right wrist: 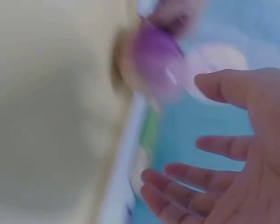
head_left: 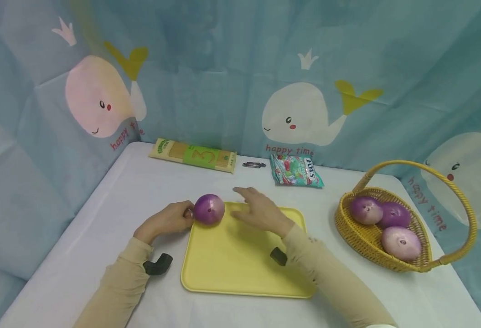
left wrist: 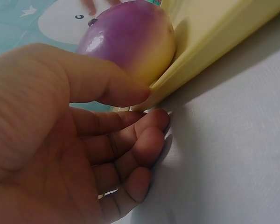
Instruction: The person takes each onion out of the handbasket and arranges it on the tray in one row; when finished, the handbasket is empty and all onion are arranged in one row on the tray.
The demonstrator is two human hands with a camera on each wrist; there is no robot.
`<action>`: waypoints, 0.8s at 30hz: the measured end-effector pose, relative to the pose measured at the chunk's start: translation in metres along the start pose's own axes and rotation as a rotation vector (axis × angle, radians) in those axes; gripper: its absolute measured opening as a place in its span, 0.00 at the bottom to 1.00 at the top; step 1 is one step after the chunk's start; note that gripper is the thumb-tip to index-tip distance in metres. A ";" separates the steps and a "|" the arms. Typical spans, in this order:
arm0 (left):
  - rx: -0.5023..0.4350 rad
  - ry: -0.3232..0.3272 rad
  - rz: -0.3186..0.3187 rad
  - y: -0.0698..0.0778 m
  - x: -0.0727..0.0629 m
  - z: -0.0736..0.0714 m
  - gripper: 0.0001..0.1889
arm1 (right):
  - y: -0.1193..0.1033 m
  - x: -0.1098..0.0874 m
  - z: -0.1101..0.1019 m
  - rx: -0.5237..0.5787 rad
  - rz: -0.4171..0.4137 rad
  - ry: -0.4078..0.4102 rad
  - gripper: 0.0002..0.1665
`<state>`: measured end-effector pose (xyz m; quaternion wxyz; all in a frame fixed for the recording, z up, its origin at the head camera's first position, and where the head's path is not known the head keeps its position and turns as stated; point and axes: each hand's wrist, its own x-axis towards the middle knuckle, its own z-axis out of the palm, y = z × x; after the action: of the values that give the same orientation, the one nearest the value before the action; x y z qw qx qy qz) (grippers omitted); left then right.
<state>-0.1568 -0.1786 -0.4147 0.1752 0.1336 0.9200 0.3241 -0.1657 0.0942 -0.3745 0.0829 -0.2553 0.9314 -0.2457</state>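
Observation:
A round purple-and-white vegetable, much like a turnip (head_left: 209,209), rests at the far left corner of a yellow tray (head_left: 240,259). Beside it, my left hand (head_left: 170,219) has its fingers loosely curled at the tray's corner. In the left wrist view, the thumb (left wrist: 126,88) lies in front of the turnip (left wrist: 130,39), with no object between thumb and fingertips. My right hand (head_left: 261,212) hovers over the far part of the tray, fingers spread and holding nothing. The right wrist view shows the turnip (right wrist: 156,60) blurred beyond that hand's thumb.
A yellow wicker basket (head_left: 353,232) with a tall handle stands at the right, holding 3 similar turnips. Along the back lie a noodle packet (head_left: 193,155), a small dark wrapped piece (head_left: 254,165) and a Fox's sweets bag (head_left: 297,171). A whale-print curtain (head_left: 224,100) surrounds the white table (head_left: 113,196).

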 end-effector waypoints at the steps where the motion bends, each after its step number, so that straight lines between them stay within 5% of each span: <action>1: 0.002 -0.003 -0.001 0.000 0.001 0.000 0.23 | 0.010 -0.009 -0.010 -0.008 0.012 0.034 0.38; 8: 0.014 -0.014 -0.008 0.003 0.004 -0.006 0.23 | 0.087 -0.087 -0.082 -0.066 0.192 0.278 0.30; 13: 0.003 -0.016 -0.012 0.004 0.003 -0.010 0.24 | 0.134 -0.133 -0.110 -0.225 0.346 0.390 0.28; 18: -0.007 -0.023 -0.022 0.004 0.003 -0.009 0.24 | 0.162 -0.154 -0.115 -0.354 0.466 0.300 0.31; 24: -0.025 -0.010 -0.036 0.000 0.001 -0.002 0.24 | 0.171 -0.158 -0.112 -0.383 0.488 0.235 0.31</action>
<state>-0.1586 -0.1788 -0.4134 0.1875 0.1163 0.9173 0.3314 -0.1362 0.3500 -0.3587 -0.0185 -0.0055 0.9976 -0.0668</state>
